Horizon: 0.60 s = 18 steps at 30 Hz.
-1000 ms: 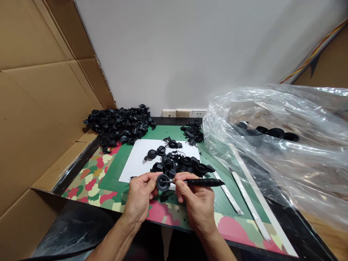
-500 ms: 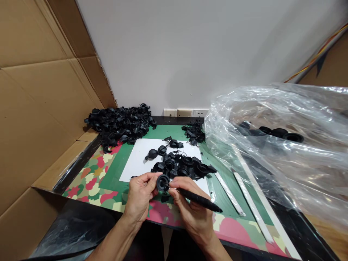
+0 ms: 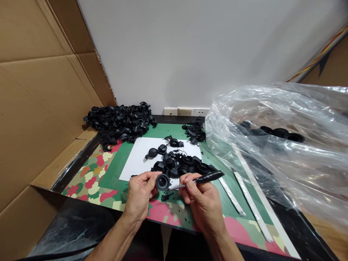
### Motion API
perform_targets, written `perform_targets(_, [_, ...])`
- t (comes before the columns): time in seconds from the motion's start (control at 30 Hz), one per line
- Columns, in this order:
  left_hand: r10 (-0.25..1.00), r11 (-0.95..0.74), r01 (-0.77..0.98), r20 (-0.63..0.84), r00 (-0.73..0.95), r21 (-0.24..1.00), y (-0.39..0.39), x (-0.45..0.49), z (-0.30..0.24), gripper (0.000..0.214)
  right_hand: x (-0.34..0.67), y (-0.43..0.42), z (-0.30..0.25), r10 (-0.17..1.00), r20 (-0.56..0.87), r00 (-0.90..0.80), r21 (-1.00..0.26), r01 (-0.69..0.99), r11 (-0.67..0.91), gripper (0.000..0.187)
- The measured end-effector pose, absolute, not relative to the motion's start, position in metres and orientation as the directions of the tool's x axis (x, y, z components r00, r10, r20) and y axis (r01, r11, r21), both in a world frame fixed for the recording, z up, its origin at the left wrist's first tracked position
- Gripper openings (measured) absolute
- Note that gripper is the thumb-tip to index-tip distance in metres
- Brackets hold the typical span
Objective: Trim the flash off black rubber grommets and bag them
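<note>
My left hand (image 3: 140, 190) pinches a round black rubber ring (image 3: 162, 182) by its left side, its hollow face turned up toward me. In my right hand (image 3: 202, 195) is a slim pen-shaped tool with a black handle (image 3: 209, 177) and a thin metal tip. That tip points left, at the lower right edge of the ring; I cannot tell whether it touches. Just beyond both hands, a heap of black rubber parts (image 3: 185, 165) lies on a white sheet (image 3: 133, 159). A small black scrap (image 3: 166, 197) rests below the ring.
A big pile of black rubber pieces (image 3: 122, 123) sits back left by the cardboard (image 3: 54, 90), a smaller scrap pile (image 3: 195, 130) back right. A clear plastic bag (image 3: 272, 105) holding round black parts spreads at right. White strips (image 3: 252, 206) lie on the green mat (image 3: 114, 170).
My right hand has moved right, away from the ring, and the tool's tip has come out of the ring's opening. The tool's handle has swung upward. My left hand keeps its hold.
</note>
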<state>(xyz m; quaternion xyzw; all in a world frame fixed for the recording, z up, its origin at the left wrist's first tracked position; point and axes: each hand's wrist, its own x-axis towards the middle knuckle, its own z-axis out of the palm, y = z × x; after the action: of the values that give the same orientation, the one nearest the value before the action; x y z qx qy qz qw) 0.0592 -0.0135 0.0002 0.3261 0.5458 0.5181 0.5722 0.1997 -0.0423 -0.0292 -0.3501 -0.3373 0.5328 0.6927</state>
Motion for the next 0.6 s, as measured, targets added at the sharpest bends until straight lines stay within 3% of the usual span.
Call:
perform_targets(0.17, [0.957, 0.208, -0.207, -0.243, -0.158, 0.956, -0.014, 0.058, 0.0, 0.032, 0.211, -0.053, -0.014, 0.9, 0.361, 0.246, -0.927, -0.01, 0.374, 0.019])
perform_targets(0.23, [0.963, 0.186, -0.183, -0.216, -0.161, 0.965, -0.014, 0.059, -0.001, 0.031, 0.207, -0.056, -0.011, 0.862, 0.464, 0.205, -0.883, 0.186, 0.431, 0.012])
perform_targets(0.33, [0.97, 0.161, -0.135, -0.182, -0.158, 0.978, -0.015, 0.058, -0.002, 0.027, 0.198, -0.054, -0.013, 0.821, 0.565, 0.08, -0.784, 0.364, 0.503, 0.022])
perform_targets(0.43, [0.974, 0.151, -0.093, -0.165, -0.153, 0.984, -0.017, 0.058, -0.002, 0.024, 0.191, -0.047, -0.016, 0.85, 0.526, 0.033, -0.776, 0.426, 0.465, 0.023])
perform_targets(0.6, [0.973, 0.169, -0.116, -0.184, -0.137, 0.979, -0.018, 0.059, -0.001, 0.024, 0.192, -0.036, -0.016, 0.95, 0.304, 0.063, -0.894, 0.364, 0.262, 0.018])
